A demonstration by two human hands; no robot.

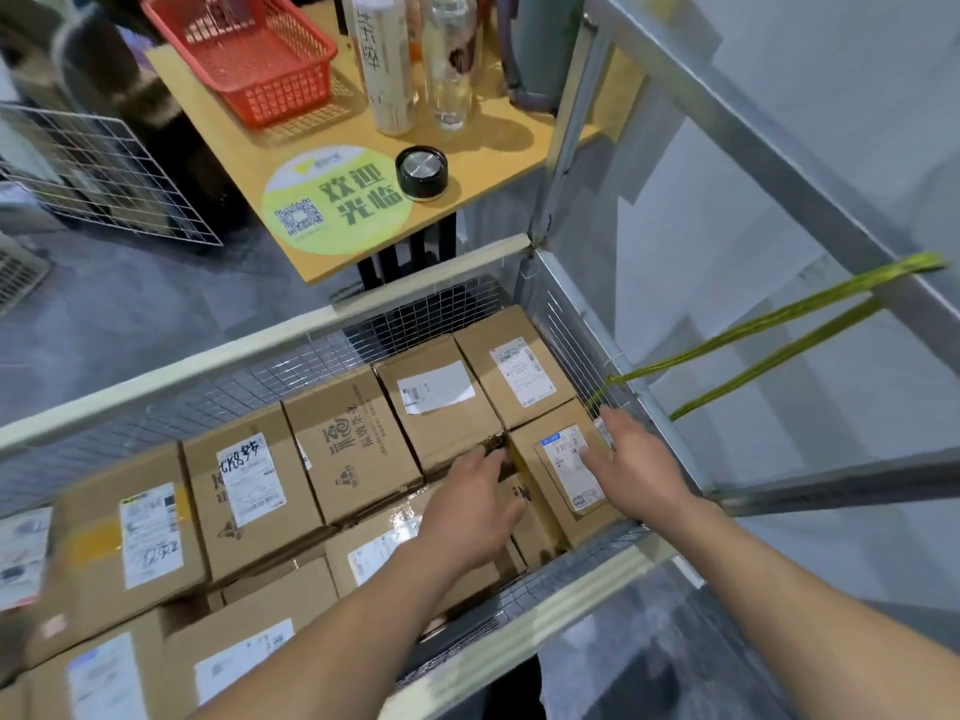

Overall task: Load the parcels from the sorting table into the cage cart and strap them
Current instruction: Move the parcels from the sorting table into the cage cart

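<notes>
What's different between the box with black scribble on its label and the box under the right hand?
The scribbled box has handwriting over its label; the end box carries print only. The scribbled box lies untouched mid-row; the right hand touches the end box beside the mesh of the cage cart. Both are brown cardboard.

Position: worn on the head, above the near rail of the cage cart (260,345).
Direction: forward and steeply down.
Nearness: close; boxes (353,449) fill the lower frame.

parcels (343,454): brown labelled cartons, packed in rows | cage cart (208,367): wire-mesh | strap (753,327): yellow-green, seemingly tied to mesh
</notes>
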